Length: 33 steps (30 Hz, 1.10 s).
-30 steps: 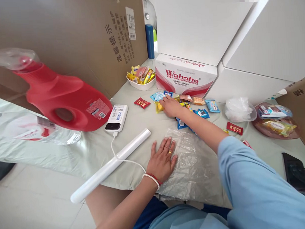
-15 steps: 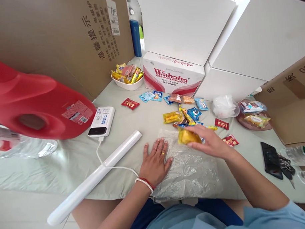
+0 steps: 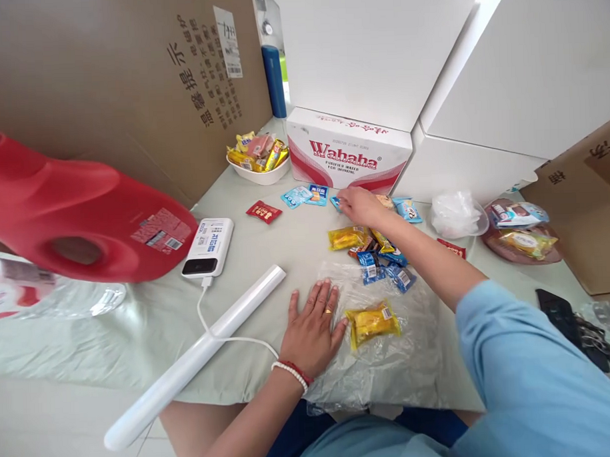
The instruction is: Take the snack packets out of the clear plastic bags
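Currently, a yellow packet (image 3: 373, 322) lies on a clear plastic sheet (image 3: 410, 368) in front of the person, its long axis running almost crosswise, the right end (the one with the barcode label) tipped slightly away from the body. It sits just right of the left hand (image 3: 309, 338), whose thumb tip comes close to the packet's left end; whether they touch cannot be told. That hand rests palm down, empty, fingers somewhat spread and pointing away. The right hand (image 3: 360, 206) is farther off, in front of the white-and-red carton (image 3: 350, 153), fingers bent downward and pointing left among small packets; whether it grips one is hidden. A second yellow packet (image 3: 346, 238) lies nearer the person than the right hand, also crosswise, with blue packets (image 3: 371, 269) just beyond the first.
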{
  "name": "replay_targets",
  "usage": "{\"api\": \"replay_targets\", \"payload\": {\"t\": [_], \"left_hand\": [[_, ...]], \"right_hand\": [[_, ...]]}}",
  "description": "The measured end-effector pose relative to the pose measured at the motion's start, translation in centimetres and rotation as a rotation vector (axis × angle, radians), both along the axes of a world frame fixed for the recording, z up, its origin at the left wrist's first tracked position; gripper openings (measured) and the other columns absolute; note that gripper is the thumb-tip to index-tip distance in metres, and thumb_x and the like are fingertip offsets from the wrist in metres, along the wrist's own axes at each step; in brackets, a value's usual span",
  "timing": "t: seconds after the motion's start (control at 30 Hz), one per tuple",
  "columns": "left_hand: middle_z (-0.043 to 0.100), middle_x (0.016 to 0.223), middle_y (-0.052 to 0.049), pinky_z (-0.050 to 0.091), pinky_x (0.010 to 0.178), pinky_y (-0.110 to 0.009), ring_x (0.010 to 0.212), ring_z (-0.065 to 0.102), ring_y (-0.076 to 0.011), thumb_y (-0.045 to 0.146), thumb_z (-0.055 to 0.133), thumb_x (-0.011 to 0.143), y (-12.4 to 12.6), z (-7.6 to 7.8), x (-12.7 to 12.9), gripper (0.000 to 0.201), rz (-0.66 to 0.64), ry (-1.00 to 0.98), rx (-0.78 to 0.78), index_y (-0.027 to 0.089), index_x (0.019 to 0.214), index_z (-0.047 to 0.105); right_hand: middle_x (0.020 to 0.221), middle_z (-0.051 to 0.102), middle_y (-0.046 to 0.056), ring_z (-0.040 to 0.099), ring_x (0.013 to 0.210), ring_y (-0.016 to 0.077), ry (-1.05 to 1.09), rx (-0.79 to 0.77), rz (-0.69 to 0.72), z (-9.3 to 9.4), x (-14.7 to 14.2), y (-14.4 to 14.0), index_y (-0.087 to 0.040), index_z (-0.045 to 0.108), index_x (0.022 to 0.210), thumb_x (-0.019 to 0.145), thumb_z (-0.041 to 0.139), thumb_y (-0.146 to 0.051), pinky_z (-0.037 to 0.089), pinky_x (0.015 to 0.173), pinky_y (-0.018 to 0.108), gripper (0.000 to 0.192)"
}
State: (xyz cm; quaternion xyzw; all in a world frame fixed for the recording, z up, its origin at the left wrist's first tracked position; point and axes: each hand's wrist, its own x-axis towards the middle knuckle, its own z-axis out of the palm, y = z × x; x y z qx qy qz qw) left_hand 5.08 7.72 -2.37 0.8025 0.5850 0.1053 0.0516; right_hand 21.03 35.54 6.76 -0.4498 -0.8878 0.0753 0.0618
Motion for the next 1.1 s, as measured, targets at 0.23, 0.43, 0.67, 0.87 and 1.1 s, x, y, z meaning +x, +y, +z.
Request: {"api": "replay_targets", "payload": {"t": [0.23,0.43,0.67,0.87,1.1], "left_hand": [[0.036,0.168,-0.006,0.016,0.128,-0.059,0.154,0.034,-0.0267,0.058,0.035,0.103,0.1,0.2,0.0,0.064,0.014,0.022,-0.006,0.025,0.158,0.041],[0.037,0.167,-0.007,0.015,0.128,-0.061,0.155,0.033,-0.0288,0.058,0.036,0.103,0.1,0.4,0.0,0.065,0.012,-0.005,-0.036,0.026,0.159,0.040],[0.030,0.170,-0.009,0.007,0.128,-0.064,0.157,0.028,-0.0285,0.054,0.030,0.105,0.1,-0.1,0.1,0.064,-0.011,-0.048,-0.047,0.022,0.161,0.035],[0.033,0.169,-0.009,0.007,0.128,-0.064,0.157,0.029,-0.0279,0.052,0.030,0.105,0.0,-0.1,0.2,0.063,-0.011,-0.071,-0.035,0.022,0.159,0.039],[0.035,0.168,-0.010,0.011,0.127,-0.065,0.156,0.030,-0.0293,0.051,0.031,0.105,-0.1,-0.1,0.3,0.062,-0.005,-0.076,-0.023,0.022,0.159,0.040]], "right_hand": [[0.157,0.045,0.025,0.041,0.144,0.0367,-0.140,-0.117,-0.066,-4.6,-9.2,5.1,-0.003,0.042,0.152,0.098,0.055,-0.054,0.035,0.117,0.043,0.076],[0.125,0.069,0.026,0.061,0.122,0.0346,-0.201,-0.093,-0.038,-4.0,-7.3,1.2,-0.004,0.066,0.128,0.098,0.048,-0.020,0.043,0.106,0.045,0.038],[0.104,0.073,0.010,0.066,0.104,0.0275,0.437,-0.164,-0.128,1.0,2.3,-10.1,-0.017,0.073,0.109,0.096,0.053,-0.030,0.051,0.095,0.043,0.027],[0.095,0.069,0.002,0.068,0.072,0.0199,0.711,-0.667,-0.441,-0.9,7.7,-22.4,-0.022,0.058,0.127,0.084,0.069,-0.049,0.059,0.067,0.035,0.053],[0.148,0.046,0.020,0.056,0.131,0.0361,0.096,-0.152,-0.308,-2.0,9.0,-25.4,-0.023,0.045,0.154,0.097,0.055,-0.040,0.050,0.106,0.057,0.060]]}}
